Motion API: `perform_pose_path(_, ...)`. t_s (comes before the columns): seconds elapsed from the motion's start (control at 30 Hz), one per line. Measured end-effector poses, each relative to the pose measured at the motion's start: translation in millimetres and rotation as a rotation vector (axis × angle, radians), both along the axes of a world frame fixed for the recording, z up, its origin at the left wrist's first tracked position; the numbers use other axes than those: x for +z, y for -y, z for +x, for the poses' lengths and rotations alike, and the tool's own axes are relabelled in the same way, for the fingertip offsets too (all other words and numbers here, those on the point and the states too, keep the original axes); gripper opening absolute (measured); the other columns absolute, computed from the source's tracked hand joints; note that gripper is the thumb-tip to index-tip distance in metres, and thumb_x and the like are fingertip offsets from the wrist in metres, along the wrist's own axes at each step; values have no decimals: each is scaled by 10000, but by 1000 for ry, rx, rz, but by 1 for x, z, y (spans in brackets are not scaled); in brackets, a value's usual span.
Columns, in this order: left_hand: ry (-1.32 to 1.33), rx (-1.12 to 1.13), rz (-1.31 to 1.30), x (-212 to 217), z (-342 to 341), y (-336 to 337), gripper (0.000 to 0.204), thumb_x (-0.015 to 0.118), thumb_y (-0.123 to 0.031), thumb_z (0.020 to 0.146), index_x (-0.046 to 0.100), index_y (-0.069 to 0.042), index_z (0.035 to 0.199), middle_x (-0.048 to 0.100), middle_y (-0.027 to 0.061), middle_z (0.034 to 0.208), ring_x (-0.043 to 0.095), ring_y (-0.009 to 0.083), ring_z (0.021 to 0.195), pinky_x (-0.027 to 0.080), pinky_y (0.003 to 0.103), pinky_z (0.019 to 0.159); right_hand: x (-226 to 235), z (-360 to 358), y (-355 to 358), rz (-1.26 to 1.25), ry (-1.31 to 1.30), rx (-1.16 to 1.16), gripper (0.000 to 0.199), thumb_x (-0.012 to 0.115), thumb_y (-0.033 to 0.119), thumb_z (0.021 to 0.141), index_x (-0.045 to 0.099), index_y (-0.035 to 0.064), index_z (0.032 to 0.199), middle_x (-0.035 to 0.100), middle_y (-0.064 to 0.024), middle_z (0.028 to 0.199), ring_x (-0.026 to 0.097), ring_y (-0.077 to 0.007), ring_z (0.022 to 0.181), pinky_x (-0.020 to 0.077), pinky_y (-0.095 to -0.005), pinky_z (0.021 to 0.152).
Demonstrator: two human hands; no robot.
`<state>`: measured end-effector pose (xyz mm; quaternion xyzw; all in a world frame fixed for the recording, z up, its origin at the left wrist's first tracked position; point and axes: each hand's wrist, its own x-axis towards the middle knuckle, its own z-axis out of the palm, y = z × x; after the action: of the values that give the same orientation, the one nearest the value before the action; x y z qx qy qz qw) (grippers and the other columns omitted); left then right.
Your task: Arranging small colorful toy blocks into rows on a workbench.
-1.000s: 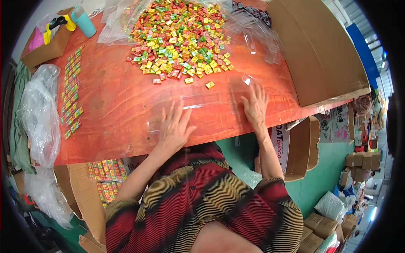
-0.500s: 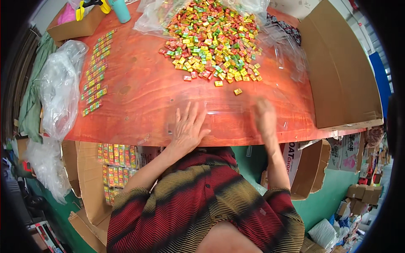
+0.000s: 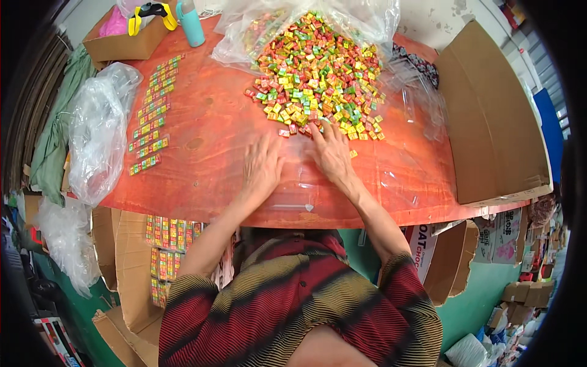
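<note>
Both hands flat, gripping nothing; right hand (image 3: 332, 154) touches candy pile's (image 3: 318, 73) near edge, left hand (image 3: 262, 168) just short, on the table (image 3: 202, 122).

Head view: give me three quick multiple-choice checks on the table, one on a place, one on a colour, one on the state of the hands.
1. Where do the short rows of packed candies lie?
A. on the table's left part
B. inside the big box at right
C. under the right hand

2. What colour is the bottle at the far edge?
A. black
B. teal
C. white

3. How is the left hand?
A. clenched around the bottle
B. lifted well above the pile
C. flat, fingers spread, on clear plastic

Answers:
1 A, the rows run along the left side of the orange table.
2 B, its body is teal.
3 C, the palm lies down on the plastic, while the right hand touches the edge of the loose candy pile.
</note>
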<state>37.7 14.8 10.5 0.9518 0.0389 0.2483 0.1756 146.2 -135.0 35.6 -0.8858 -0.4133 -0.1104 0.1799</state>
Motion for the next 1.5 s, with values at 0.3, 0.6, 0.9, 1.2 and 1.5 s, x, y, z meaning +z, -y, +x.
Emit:
perform_pose_path(0.3,-78,7,-134,8,70,-25,609,666,-175,716,391,-26,1239,386,216,1246,403,379,1107,347,456,905,-13,58,-29,31,165,35,583,643,296,741,420,112,1247,428,-169,1215,415,-313,1116,335,-448,912)
perform_pose_path(0.6,-360,-134,-98,27,147,-19,775,711,-313,664,334,-33,1281,389,217,1254,400,377,1108,344,467,913,-16,126,5,-69,-42,-281,581,698,293,652,470,74,1140,492,-169,1068,483,-332,977,401,-445,785)
perform_pose_path(0.9,-31,-159,-62,-1,175,-27,183,581,-57,715,538,-43,891,493,131,884,511,312,867,425,423,733,-18,131,-28,63,178,-74,176,596,108,697,582,69,868,552,-121,783,512,-297,780,423,-398,663)
perform_pose_path(1.2,57,-287,-188,9,102,-28,221,617,-36,711,545,-21,919,511,135,870,508,318,835,415,403,732,-14,62,-24,263,-200,133,157,597,81,751,604,49,905,573,-139,850,554,-315,785,451,-371,681)
perform_pose_path(1.5,-77,-137,-113,8,-52,16,392,578,-198,797,499,-19,1136,414,211,1227,373,390,1158,318,482,937,-16,-29,31,229,-141,137,248,598,104,763,572,50,1004,544,-97,1011,504,-269,916,384,-370,774)
